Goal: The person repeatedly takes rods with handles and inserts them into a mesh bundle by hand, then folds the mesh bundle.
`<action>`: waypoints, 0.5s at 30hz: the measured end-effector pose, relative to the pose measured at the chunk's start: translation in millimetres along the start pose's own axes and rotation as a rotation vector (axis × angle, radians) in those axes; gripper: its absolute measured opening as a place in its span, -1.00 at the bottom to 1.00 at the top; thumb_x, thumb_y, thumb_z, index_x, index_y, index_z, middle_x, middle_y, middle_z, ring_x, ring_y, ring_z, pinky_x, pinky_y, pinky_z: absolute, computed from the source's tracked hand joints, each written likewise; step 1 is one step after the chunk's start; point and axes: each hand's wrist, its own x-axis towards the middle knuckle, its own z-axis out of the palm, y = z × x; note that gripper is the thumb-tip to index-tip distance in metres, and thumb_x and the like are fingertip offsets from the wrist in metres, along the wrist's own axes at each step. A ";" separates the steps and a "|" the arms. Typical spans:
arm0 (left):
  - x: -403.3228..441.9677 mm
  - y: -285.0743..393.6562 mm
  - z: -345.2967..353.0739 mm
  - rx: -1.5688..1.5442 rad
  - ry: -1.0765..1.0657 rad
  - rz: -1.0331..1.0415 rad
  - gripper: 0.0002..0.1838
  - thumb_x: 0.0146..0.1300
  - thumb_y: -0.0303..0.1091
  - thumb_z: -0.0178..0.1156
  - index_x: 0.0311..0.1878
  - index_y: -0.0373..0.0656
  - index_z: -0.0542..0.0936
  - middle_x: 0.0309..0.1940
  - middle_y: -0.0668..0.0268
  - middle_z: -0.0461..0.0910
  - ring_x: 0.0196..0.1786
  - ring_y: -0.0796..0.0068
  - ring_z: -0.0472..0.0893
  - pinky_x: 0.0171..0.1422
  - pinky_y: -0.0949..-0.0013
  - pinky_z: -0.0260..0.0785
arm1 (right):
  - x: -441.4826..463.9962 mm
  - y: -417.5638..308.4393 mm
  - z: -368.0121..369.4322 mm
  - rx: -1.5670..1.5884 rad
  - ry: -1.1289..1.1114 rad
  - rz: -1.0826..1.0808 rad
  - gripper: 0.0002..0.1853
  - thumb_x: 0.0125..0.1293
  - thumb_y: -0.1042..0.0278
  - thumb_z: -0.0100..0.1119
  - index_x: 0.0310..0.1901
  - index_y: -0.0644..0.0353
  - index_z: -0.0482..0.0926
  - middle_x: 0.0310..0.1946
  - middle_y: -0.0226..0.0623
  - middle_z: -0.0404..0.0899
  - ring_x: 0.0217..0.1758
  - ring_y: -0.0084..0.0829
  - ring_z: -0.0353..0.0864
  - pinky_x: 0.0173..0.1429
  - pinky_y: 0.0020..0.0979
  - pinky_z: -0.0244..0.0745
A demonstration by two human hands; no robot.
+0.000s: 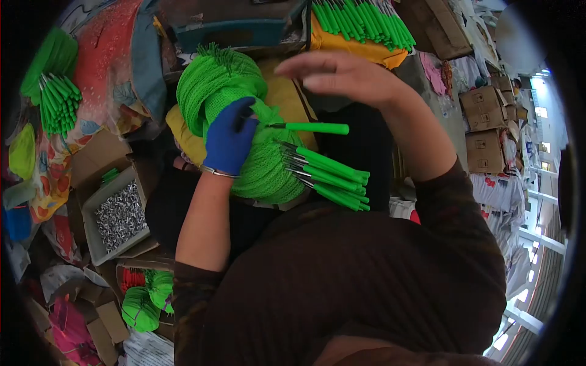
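Observation:
My left hand (pixel 229 137), in a blue glove, is closed on a bunched green net (pixel 268 171) in my lap. Its fingertips are partly hidden in the mesh. Just to the right of the glove, a single green handle (pixel 317 128) with a dark metal end points away from the net. Below it, several more green handles (pixel 336 177) with metal ends lie fanned out over the net's edge. Bare and raised, my right hand (pixel 342 74) is above and right of the net, fingers stretched out, with nothing visible in it.
A grey tray of small metal pieces (pixel 122 213) sits at my left. Bundles of green handles lie on a yellow cloth (pixel 390 56) ahead and at the far left (pixel 58 104). Rolled green nets (pixel 141 310) are in a box lower left. Cardboard boxes (pixel 483 107) stand at right.

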 end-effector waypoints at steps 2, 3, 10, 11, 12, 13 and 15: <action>7.8 11.1 -12.3 0.363 0.332 0.211 -0.60 0.02 -0.47 0.22 0.01 -0.11 0.53 -0.05 0.12 0.52 -0.01 0.09 0.50 0.06 0.20 0.37 | 13.2 42.8 -42.4 -0.029 0.276 0.097 -0.60 0.29 0.22 0.08 0.10 0.23 0.45 -0.04 -0.34 0.53 0.03 -0.49 0.48 0.16 -0.44 0.35; 11.9 11.5 -16.3 0.362 0.336 0.218 -0.60 0.02 -0.47 0.22 0.01 -0.11 0.53 -0.05 0.12 0.52 -0.01 0.09 0.50 0.06 0.20 0.37 | 19.8 68.9 -59.5 0.046 0.442 0.203 -0.63 0.28 0.26 0.10 0.06 0.24 0.48 -0.10 -0.36 0.55 -0.04 -0.51 0.51 0.08 -0.48 0.39; 18.8 14.6 -20.3 0.634 0.283 0.128 -0.61 0.05 -0.40 0.24 0.02 -0.05 0.55 -0.05 0.15 0.52 0.03 0.10 0.49 0.08 0.19 0.37 | 86.3 179.6 -135.0 -0.235 0.738 0.429 -0.71 0.22 0.41 0.11 -0.02 0.26 0.51 -0.26 -0.35 0.59 -0.24 -0.56 0.56 -0.21 -0.51 0.51; 20.6 16.4 -21.5 0.641 0.279 0.132 -0.65 0.05 -0.39 0.25 -0.02 -0.05 0.58 -0.09 0.17 0.54 0.00 0.11 0.50 0.05 0.19 0.37 | 100.3 200.4 -149.1 -0.777 0.744 0.388 -0.69 0.20 0.43 0.12 -0.01 0.26 0.50 -0.29 -0.35 0.57 -0.29 -0.56 0.55 -0.25 -0.52 0.51; 22.2 18.1 -22.6 0.648 0.276 0.139 -0.69 0.04 -0.37 0.26 -0.07 -0.04 0.61 -0.13 0.19 0.55 -0.03 0.12 0.50 0.02 0.18 0.38 | 109.4 213.1 -153.8 -1.318 0.714 0.315 -0.68 0.19 0.44 0.13 0.00 0.26 0.49 -0.32 -0.36 0.56 -0.34 -0.57 0.54 -0.28 -0.53 0.50; 22.4 21.1 -23.2 0.652 0.273 0.127 -0.69 0.04 -0.37 0.26 -0.07 -0.04 0.61 -0.13 0.19 0.55 -0.03 0.12 0.50 0.02 0.18 0.38 | 113.5 219.4 -151.2 -1.312 0.702 0.314 -0.68 0.19 0.44 0.13 0.00 0.26 0.49 -0.32 -0.36 0.56 -0.34 -0.57 0.54 -0.28 -0.53 0.50; 22.1 25.9 -22.0 0.702 0.290 0.162 -0.78 0.04 -0.37 0.27 -0.19 -0.06 0.64 -0.20 0.24 0.56 -0.09 0.15 0.52 -0.04 0.18 0.38 | 120.8 223.6 -159.6 -1.169 0.713 0.302 -0.67 0.19 0.44 0.13 0.00 0.26 0.49 -0.33 -0.36 0.55 -0.34 -0.57 0.54 -0.28 -0.53 0.50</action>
